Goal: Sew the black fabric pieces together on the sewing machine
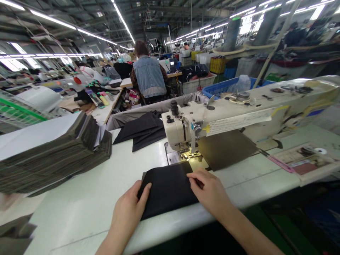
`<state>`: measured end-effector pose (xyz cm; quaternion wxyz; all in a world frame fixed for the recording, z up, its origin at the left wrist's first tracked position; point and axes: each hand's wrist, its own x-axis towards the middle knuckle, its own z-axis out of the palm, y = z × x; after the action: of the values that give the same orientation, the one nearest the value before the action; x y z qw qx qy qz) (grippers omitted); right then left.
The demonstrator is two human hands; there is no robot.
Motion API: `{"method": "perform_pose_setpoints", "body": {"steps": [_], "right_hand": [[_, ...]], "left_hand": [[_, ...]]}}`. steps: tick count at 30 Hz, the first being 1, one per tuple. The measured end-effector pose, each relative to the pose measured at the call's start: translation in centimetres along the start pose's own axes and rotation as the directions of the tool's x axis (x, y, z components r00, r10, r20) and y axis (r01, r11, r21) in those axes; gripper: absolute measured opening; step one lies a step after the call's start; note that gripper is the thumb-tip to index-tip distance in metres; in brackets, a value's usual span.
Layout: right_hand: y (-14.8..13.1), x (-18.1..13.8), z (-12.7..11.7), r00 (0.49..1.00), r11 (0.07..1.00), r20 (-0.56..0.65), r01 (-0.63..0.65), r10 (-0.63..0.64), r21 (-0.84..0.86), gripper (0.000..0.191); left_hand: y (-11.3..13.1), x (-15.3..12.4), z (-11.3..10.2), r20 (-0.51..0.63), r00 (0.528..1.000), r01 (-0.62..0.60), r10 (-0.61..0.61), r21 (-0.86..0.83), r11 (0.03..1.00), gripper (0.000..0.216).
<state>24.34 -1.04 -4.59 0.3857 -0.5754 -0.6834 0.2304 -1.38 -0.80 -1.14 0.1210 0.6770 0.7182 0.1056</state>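
A black fabric piece [167, 187] lies flat on the white sewing table [87, 209], just in front of the presser foot [190, 154] of a cream sewing machine [239, 113]. My left hand [130, 209] grips the left edge of the black piece, thumb on top and fingers curled under it. My right hand [209, 191] rests on the piece's right edge, fingers pressed together on the cloth near the needle plate. A dark fabric sheet [225, 148] lies under the machine arm to the right.
A tall stack of dark cut pieces [53, 156] sits at the left. Folded black cloth [143, 129] lies behind the machine head. A person in a denim vest [148, 74] sits further back, facing away. A blue bin [225, 86] stands behind the machine.
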Motion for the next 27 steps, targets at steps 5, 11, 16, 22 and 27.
{"method": "perform_pose_setpoints", "body": {"steps": [5,11,16,22,27], "right_hand": [[0.02,0.05,0.27,0.999,0.999,0.041,0.017,-0.015,-0.029,0.023],[-0.21,0.18,0.45,0.999,0.997,0.033,0.003,0.000,-0.076,0.024],[-0.20,0.29,0.53,0.998,0.995,0.051,-0.019,0.024,-0.095,0.023],[-0.21,0.38,0.63,0.998,0.994,0.047,-0.038,0.043,-0.106,0.023],[-0.53,0.51,0.63,0.998,0.985,0.051,-0.028,0.037,-0.171,0.022]], "left_hand": [[0.00,0.00,0.11,-0.017,1.000,0.005,-0.005,0.008,1.000,0.030],[0.09,0.15,0.01,-0.021,1.000,-0.005,0.005,0.021,1.000,0.031],[0.39,0.36,-0.05,0.033,0.999,0.017,-0.020,0.095,0.995,0.027],[0.72,0.55,-0.19,0.089,0.992,0.070,-0.085,0.159,0.985,0.024],[0.78,0.68,-0.42,0.090,0.992,0.076,-0.086,0.108,0.991,0.024]]}}
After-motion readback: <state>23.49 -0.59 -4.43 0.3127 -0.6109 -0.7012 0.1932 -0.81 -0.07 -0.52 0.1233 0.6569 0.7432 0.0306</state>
